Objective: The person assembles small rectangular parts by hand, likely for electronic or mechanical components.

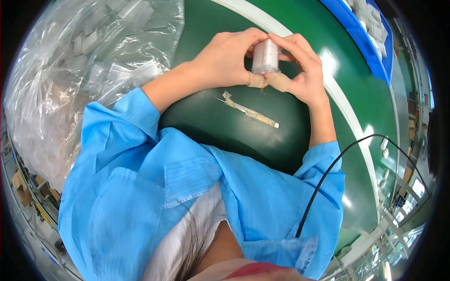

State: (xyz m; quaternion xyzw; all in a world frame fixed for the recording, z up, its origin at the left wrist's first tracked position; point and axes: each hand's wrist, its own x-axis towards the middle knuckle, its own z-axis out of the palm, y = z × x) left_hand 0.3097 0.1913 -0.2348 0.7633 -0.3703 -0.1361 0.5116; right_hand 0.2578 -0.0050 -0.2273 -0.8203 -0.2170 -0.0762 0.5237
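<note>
Between my two hands I hold a small white block-shaped part (266,56) upright above the green table. My left hand (228,57) grips it from the left, fingers at its far end and thumb at its near end. From the right, my right hand (302,68) closes on the same part in the same way. Both thumbs wear tan coverings and meet at the part's near edge. Just nearer to me, a thin tool wrapped in yellowish tape (253,113) lies on the table, its narrow tip toward the left.
A large clear plastic bag (51,93) filled with whitish pieces takes up the left side. At the far right stands a blue bin (375,56) holding white parts. A white curved strip (344,100) crosses the green table (201,110). A black cable (347,157) arches over my right sleeve.
</note>
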